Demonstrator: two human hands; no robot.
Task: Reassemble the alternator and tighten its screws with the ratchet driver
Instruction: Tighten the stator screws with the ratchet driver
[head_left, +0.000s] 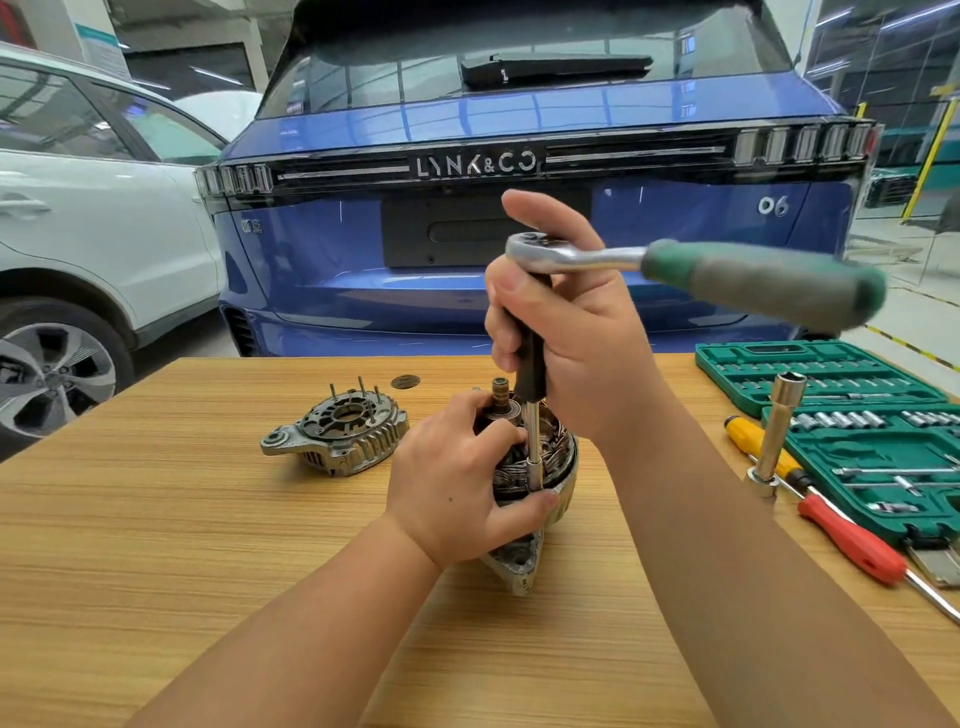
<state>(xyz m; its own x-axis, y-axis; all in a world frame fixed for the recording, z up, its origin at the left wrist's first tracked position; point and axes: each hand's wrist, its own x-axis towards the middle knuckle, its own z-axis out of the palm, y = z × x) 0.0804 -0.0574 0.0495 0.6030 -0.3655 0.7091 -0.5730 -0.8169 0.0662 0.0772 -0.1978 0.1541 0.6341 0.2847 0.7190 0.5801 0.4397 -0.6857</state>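
In the green case (831, 374), sockets (836, 418) fill moulded slots.

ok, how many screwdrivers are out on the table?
2. The yellow-handled screwdriver lies by the socket case; the red-handled screwdriver lies in front of it, nearer the table edge. The case may hide more.

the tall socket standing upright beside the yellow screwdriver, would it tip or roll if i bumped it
Probably yes. The long socket stands on end, tall and narrow over a small base, so a nudge would likely topple it. It looks round and smooth, so once down it could roll across the flat wooden table, maybe stopping against the yellow screwdriver.
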